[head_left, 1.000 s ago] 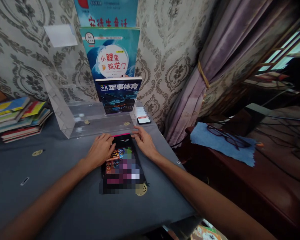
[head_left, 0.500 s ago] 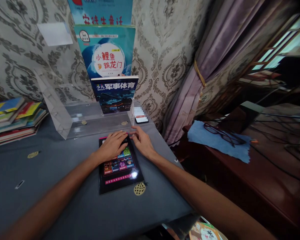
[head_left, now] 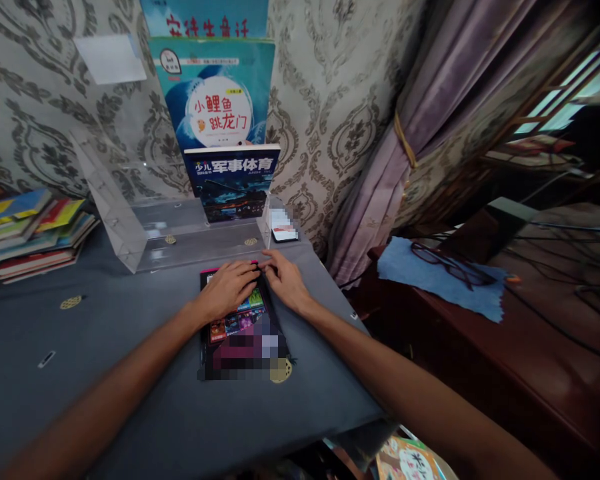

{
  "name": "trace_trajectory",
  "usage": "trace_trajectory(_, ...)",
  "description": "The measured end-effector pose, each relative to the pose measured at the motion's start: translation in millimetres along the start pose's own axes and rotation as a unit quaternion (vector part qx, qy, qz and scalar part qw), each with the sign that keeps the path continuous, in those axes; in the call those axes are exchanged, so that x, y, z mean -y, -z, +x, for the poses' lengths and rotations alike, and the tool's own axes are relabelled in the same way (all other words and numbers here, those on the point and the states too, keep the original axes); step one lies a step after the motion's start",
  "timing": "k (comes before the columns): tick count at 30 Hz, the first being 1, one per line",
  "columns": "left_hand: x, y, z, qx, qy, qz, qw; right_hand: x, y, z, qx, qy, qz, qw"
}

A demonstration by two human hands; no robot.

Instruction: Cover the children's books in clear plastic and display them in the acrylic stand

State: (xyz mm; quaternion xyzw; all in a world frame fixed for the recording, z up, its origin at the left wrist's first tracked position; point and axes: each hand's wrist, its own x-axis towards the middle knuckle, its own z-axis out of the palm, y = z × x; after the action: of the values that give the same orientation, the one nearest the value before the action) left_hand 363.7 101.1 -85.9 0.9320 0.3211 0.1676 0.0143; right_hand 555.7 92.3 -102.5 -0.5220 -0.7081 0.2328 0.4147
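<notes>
A dark book [head_left: 210, 360] with colorful cover pictures lies flat on the grey cloth, its lower part blurred by pixelation. My left hand [head_left: 230, 287] rests palm down across its upper half, fingers stretched out. At the book's top right corner is my right hand [head_left: 285, 283], its fingers bent and thumb close to the edge, closed at that corner. Just beyond both hands stands a clear acrylic rack [head_left: 200, 247]. It holds an upright dark blue book [head_left: 235, 190], with teal books [head_left: 220, 93] standing taller behind.
At the left is a stack of books [head_left: 40, 230]. A phone [head_left: 284, 225] leans beside the rack's right end. Past the table edge, glasses [head_left: 450, 267] lie on a blue cloth [head_left: 405, 267] on a reddish-brown desk [head_left: 460, 353]. A purple curtain [head_left: 380, 167] hangs by the patterned wall.
The view has shifted slightly. Both hands keep almost the same place on the book, which still lies flat.
</notes>
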Motion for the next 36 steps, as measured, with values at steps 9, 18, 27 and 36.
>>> trace_trajectory(9,-0.9,6.5,-3.9,0.03,-0.013,-0.012,0.999,0.7,1.8,0.4,0.012,0.003,0.004,1.0)
trace_trajectory(18,-6.5,11.3,-11.7,0.055,-0.027,-0.013,0.998,1.6,3.3,0.2,0.016,0.007,0.005,1.0)
trace_trajectory(27,-47.8,21.4,-40.5,0.096,-0.048,-0.017,0.994,1.1,2.5,0.0,0.014,0.002,-0.001,1.0)
trace_trajectory(36,-67.0,25.1,-46.2,0.188,-0.034,-0.004,0.982,2.3,1.9,-1.8,0.008,-0.007,-0.008,1.0)
